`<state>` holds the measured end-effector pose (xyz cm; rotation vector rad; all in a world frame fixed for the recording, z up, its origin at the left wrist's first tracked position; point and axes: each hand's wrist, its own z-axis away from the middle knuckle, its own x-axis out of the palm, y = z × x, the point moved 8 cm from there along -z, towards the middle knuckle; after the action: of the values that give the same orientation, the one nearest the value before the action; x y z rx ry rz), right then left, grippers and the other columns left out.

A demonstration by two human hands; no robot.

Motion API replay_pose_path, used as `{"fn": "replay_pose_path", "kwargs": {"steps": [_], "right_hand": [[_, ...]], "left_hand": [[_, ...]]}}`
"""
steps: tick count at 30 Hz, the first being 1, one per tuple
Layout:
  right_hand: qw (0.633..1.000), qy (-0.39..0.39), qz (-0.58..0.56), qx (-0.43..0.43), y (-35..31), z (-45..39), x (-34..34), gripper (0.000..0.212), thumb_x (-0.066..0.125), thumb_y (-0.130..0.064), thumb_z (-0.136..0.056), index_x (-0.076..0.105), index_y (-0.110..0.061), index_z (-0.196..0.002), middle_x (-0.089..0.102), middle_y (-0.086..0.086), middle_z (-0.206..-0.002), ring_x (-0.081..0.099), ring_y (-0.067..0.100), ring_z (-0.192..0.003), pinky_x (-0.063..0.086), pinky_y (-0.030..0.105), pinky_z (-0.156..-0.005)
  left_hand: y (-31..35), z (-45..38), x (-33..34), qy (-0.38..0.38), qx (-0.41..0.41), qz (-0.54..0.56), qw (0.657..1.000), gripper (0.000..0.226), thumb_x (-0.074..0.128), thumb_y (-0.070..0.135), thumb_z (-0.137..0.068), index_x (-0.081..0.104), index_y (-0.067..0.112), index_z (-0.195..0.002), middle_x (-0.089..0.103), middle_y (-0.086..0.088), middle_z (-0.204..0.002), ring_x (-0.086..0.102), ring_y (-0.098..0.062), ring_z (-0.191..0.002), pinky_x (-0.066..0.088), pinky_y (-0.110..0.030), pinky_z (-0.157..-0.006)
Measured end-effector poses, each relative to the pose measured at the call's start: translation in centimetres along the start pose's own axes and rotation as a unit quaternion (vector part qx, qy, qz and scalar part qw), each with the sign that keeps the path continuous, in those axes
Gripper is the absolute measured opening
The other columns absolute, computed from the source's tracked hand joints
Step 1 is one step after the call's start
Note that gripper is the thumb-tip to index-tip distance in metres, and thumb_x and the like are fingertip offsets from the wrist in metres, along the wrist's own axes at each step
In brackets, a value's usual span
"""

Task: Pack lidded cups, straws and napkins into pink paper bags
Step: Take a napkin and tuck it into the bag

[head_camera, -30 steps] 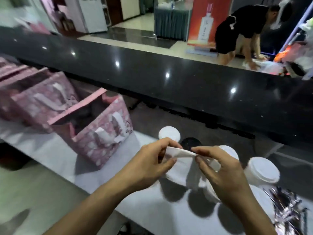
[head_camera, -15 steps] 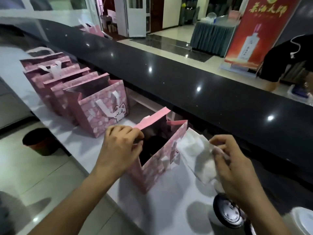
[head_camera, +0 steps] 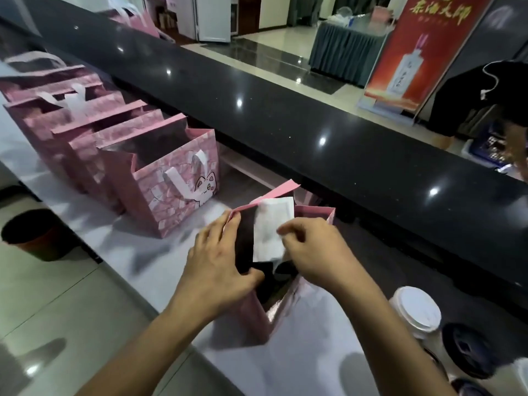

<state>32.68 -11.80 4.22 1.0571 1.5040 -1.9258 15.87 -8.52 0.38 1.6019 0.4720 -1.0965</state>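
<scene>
Napkin [head_camera: 271, 230]: white, folded, held over the open mouth of the nearest pink bag [head_camera: 257, 318] on the white table [head_camera: 314, 361]. Right hand [head_camera: 317, 250] pinches the napkin's edge between curled fingers. Left hand [head_camera: 217, 267] grips the bag's near rim, fingers spread outside, thumb inside. Further bags [head_camera: 171, 192] stand in a row to the left; a white-lidded cup [head_camera: 415, 311] and a dark-lidded cup [head_camera: 468, 350] stand at right.
</scene>
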Motion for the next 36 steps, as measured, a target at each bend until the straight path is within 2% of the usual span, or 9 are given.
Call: {"fn": "replay_pose_path", "kwargs": {"steps": [4, 8, 11, 15, 19, 22, 30, 33, 36], "right_hand": [[0.995, -0.084, 0.036, 0.036, -0.6, -1.6, 3.3, 0.037, 0.049, -0.028, -0.094, 0.068, -0.027, -0.126, 0.064, -0.006, -0.133, 0.057, 0.022, -0.125, 0.045, 0.04, -0.106], [0.978, -0.169, 0.108, 0.061, 0.0, -2.6, 6.3, 0.028, 0.052, -0.031, -0.09, 0.066, -0.017, -0.109, 0.066, 0.009, -0.12, 0.06, 0.032, -0.113, 0.046, 0.043, -0.097], [0.949, -0.245, 0.183, 0.08, 1.6, -2.0, 7.1, 0.053, 0.052, -0.032, -0.092, 0.045, -0.026, -0.144, 0.052, 0.008, -0.144, 0.051, 0.032, -0.128, 0.04, 0.045, -0.106], [0.966, -0.132, 0.224, 0.003, 0.9, -1.9, 3.4, 0.047, 0.049, -0.03, -0.095, 0.048, -0.035, -0.141, 0.059, 0.002, -0.139, 0.055, 0.029, -0.124, 0.039, 0.043, -0.102], [0.976, 0.103, 0.173, -0.084, 1.3, -0.6, -1.8, 0.024, 0.051, -0.025, -0.093, 0.065, -0.028, -0.112, 0.07, -0.004, -0.108, 0.061, 0.025, -0.102, 0.044, 0.043, -0.09], [0.961, 0.235, 0.136, -0.055, 5.2, 1.1, -4.3, 0.016, 0.056, -0.015, -0.09, 0.059, -0.024, -0.103, 0.061, -0.001, -0.1, 0.054, 0.023, -0.089, 0.046, 0.048, -0.083], [0.991, 0.12, 0.043, -0.039, 9.6, -2.5, -4.0, 0.07, 0.072, -0.02, -0.082, 0.041, -0.04, -0.142, 0.046, -0.01, -0.144, 0.044, 0.014, -0.131, 0.033, 0.044, -0.113], [0.995, 0.089, 0.008, -0.041, 9.8, -4.2, -3.8, 0.054, 0.073, -0.022, -0.082, 0.054, -0.038, -0.129, 0.058, -0.011, -0.13, 0.054, 0.013, -0.122, 0.041, 0.043, -0.107], [0.996, 0.084, -0.018, -0.021, 10.6, -4.1, -3.5, 0.03, 0.072, -0.024, -0.086, 0.063, -0.035, -0.112, 0.065, -0.009, -0.107, 0.061, 0.012, -0.1, 0.048, 0.026, -0.082]], "left_hand": [[0.2, -0.2, 0.2, -0.022, 0.021, 0.051, 0.998, 0.104, 0.063, 0.049, -0.074, 0.005, 0.032, -0.159, 0.009, 0.014, -0.165, 0.017, -0.017, -0.144, 0.026, -0.036, -0.116], [0.1, -0.1, 0.0, -0.016, 0.036, 0.064, 0.997, 0.103, 0.059, 0.05, -0.072, 0.004, 0.036, -0.159, 0.008, 0.017, -0.164, 0.018, -0.012, -0.144, 0.029, -0.031, -0.111], [0.0, 0.1, 0.1, -0.016, 0.043, 0.069, 0.997, 0.102, 0.062, 0.047, -0.074, 0.006, 0.035, -0.159, 0.008, 0.019, -0.164, 0.019, -0.009, -0.143, 0.029, -0.028, -0.108], [-0.1, 0.1, 0.2, -0.018, 0.045, 0.071, 0.996, 0.103, 0.054, 0.05, -0.068, 0.009, 0.033, -0.159, 0.008, 0.019, -0.164, 0.021, -0.008, -0.144, 0.031, -0.027, -0.108], [0.1, 0.1, -0.1, 0.0, 0.069, 0.077, 0.995, 0.095, 0.055, 0.046, -0.069, 0.02, 0.032, -0.157, 0.016, 0.02, -0.161, 0.032, -0.011, -0.138, 0.038, -0.033, -0.108], [0.3, 0.3, -0.3, 0.015, 0.089, 0.079, 0.993, 0.082, 0.058, 0.041, -0.071, 0.036, 0.033, -0.15, 0.022, 0.019, -0.157, 0.035, -0.01, -0.133, 0.034, -0.026, -0.105], [0.8, 1.3, -0.2, 0.072, 0.132, 0.101, 0.984, 0.039, 0.071, 0.03, -0.083, 0.059, 0.036, -0.119, 0.042, 0.009, -0.14, 0.041, -0.002, -0.123, 0.02, 0.0, -0.1], [0.8, 2.4, -1.1, 0.152, 0.113, 0.089, 0.978, 0.04, 0.077, 0.028, -0.083, 0.058, 0.028, -0.118, 0.047, 0.005, -0.133, 0.047, -0.015, -0.122, 0.026, -0.011, -0.104], [0.8, 4.4, -2.2, 0.231, 0.099, 0.074, 0.965, 0.028, 0.062, 0.043, -0.086, 0.057, 0.022, -0.103, 0.05, 0.002, -0.121, 0.05, -0.02, -0.112, 0.031, -0.024, -0.098]]}}
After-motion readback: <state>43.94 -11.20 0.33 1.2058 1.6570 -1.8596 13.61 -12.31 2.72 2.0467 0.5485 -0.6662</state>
